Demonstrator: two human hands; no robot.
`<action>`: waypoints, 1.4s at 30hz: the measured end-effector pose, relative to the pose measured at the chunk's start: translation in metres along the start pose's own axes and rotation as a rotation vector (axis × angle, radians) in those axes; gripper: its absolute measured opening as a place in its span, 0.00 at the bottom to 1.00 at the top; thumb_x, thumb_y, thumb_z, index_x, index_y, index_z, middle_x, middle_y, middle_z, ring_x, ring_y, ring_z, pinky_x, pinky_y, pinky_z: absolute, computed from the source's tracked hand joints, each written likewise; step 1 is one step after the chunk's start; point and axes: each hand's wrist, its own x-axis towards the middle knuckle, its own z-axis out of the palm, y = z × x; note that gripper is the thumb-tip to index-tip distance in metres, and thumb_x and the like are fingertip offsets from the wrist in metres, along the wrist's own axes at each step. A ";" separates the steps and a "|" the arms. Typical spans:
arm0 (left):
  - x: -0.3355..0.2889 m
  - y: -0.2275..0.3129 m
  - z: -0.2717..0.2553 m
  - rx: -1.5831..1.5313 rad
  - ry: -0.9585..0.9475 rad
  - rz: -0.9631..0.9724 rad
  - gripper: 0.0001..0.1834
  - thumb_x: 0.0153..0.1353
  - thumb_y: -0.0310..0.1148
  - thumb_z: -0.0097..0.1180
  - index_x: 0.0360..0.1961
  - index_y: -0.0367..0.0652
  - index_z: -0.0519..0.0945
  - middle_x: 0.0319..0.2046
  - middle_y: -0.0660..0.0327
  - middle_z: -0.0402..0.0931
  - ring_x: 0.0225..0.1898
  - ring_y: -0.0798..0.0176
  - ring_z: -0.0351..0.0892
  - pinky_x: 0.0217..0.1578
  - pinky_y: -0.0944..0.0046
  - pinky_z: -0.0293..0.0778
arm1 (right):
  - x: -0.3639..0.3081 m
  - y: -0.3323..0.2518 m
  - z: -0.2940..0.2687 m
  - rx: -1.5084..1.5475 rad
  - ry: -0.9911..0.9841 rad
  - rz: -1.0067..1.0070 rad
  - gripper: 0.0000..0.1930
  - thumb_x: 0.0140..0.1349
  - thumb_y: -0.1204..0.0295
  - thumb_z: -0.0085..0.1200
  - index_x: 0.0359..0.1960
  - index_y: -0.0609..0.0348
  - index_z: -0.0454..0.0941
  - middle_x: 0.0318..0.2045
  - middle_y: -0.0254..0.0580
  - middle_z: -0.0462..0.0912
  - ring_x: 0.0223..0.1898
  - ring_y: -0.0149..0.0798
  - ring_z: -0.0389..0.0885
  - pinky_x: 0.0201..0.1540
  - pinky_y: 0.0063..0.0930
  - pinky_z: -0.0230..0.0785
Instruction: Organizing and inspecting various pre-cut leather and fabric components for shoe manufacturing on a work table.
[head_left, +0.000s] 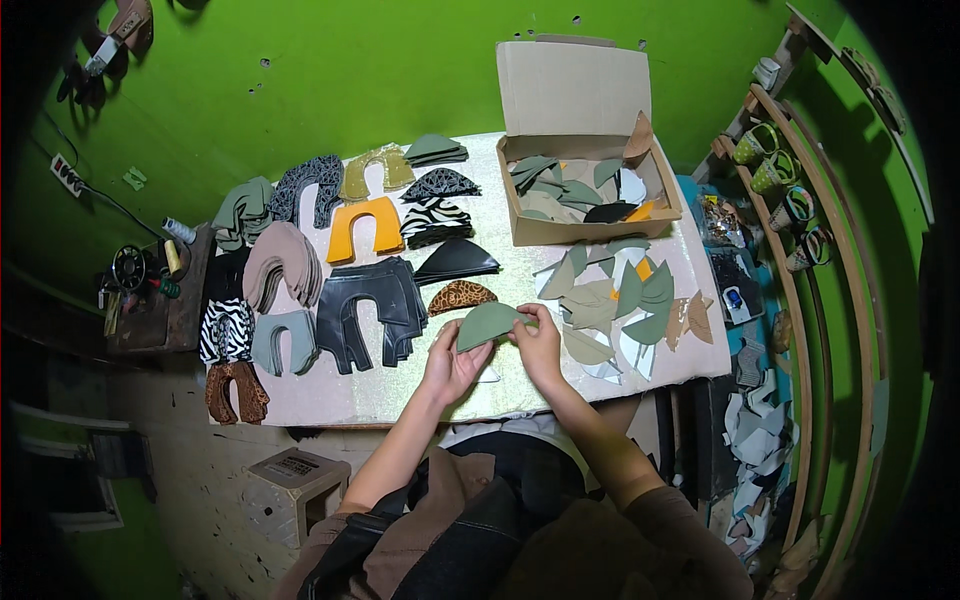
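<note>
A green half-moon piece of sheet material [487,326] is held up over the near edge of the table. My left hand [452,368] supports it from below on its left side, fingers behind it. With thumb and fingers, my right hand [538,348] pinches its right end. Just beyond it lies a leopard-print half-moon stack [462,295], followed by black pieces [457,262], a zebra-print stack [437,222], a dark patterned stack [440,184] and a green stack [436,150]. A white scrap [488,375] shows partly behind my left hand.
U-shaped pieces in several colours [372,310] fill the table's left side. An open cardboard box [590,232] of cut pieces stands at the back right, with loose scraps [600,305] before it. A wooden rack with sandals [790,210] is at right, a sewing machine [130,268] at left.
</note>
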 end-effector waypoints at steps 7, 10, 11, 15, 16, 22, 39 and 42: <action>0.002 0.003 0.007 0.094 -0.024 0.032 0.10 0.64 0.27 0.40 0.46 0.40 0.66 0.47 0.53 0.69 0.49 0.58 0.71 0.54 0.60 0.68 | 0.015 0.007 -0.006 -0.416 -0.011 -0.310 0.16 0.53 0.72 0.53 0.43 0.62 0.71 0.40 0.49 0.75 0.38 0.40 0.77 0.37 0.30 0.70; 0.003 0.010 0.009 0.116 -0.022 0.016 0.14 0.64 0.26 0.39 0.50 0.37 0.64 0.48 0.52 0.68 0.50 0.58 0.70 0.53 0.62 0.69 | 0.025 0.007 -0.006 -0.160 -0.100 -0.067 0.16 0.54 0.71 0.53 0.44 0.64 0.71 0.39 0.48 0.76 0.38 0.38 0.77 0.36 0.27 0.70; 0.003 0.013 0.009 0.114 -0.021 0.018 0.14 0.64 0.26 0.39 0.50 0.37 0.64 0.48 0.52 0.68 0.50 0.58 0.70 0.53 0.62 0.69 | 0.028 0.007 -0.006 0.046 -0.197 0.148 0.16 0.54 0.71 0.53 0.44 0.65 0.71 0.38 0.48 0.77 0.36 0.37 0.78 0.36 0.26 0.70; 0.009 0.033 0.022 0.308 -0.004 0.001 0.17 0.64 0.25 0.38 0.55 0.37 0.62 0.48 0.53 0.68 0.49 0.61 0.71 0.52 0.65 0.70 | 0.041 0.005 -0.001 -0.220 -0.260 0.037 0.14 0.55 0.72 0.53 0.42 0.65 0.73 0.29 0.44 0.80 0.27 0.35 0.79 0.32 0.24 0.71; 0.012 0.041 0.027 0.446 -0.019 0.002 0.18 0.64 0.25 0.39 0.55 0.37 0.63 0.47 0.54 0.69 0.48 0.63 0.72 0.50 0.67 0.71 | 0.046 0.004 -0.002 -0.224 -0.260 0.036 0.14 0.55 0.72 0.53 0.42 0.65 0.73 0.29 0.44 0.80 0.27 0.35 0.79 0.32 0.24 0.71; 0.039 0.102 0.051 0.986 0.001 0.109 0.16 0.61 0.27 0.49 0.50 0.34 0.67 0.37 0.61 0.74 0.33 0.72 0.75 0.36 0.74 0.75 | 0.082 -0.055 0.025 -0.361 -0.226 -0.184 0.14 0.52 0.73 0.54 0.42 0.62 0.73 0.25 0.45 0.79 0.26 0.37 0.79 0.31 0.27 0.70; 0.229 0.244 0.092 1.160 0.311 0.885 0.13 0.57 0.27 0.52 0.42 0.32 0.73 0.27 0.57 0.78 0.25 0.69 0.78 0.29 0.70 0.74 | 0.300 -0.137 0.150 -0.826 -0.193 -0.450 0.07 0.50 0.74 0.50 0.33 0.56 0.72 0.31 0.48 0.78 0.34 0.50 0.77 0.34 0.42 0.68; 0.242 0.249 0.103 1.312 0.455 0.842 0.11 0.55 0.27 0.53 0.40 0.35 0.75 0.27 0.54 0.78 0.25 0.65 0.78 0.29 0.68 0.73 | 0.323 -0.123 0.158 -0.885 -0.158 -0.505 0.06 0.51 0.74 0.48 0.31 0.55 0.74 0.31 0.48 0.78 0.33 0.50 0.77 0.34 0.41 0.69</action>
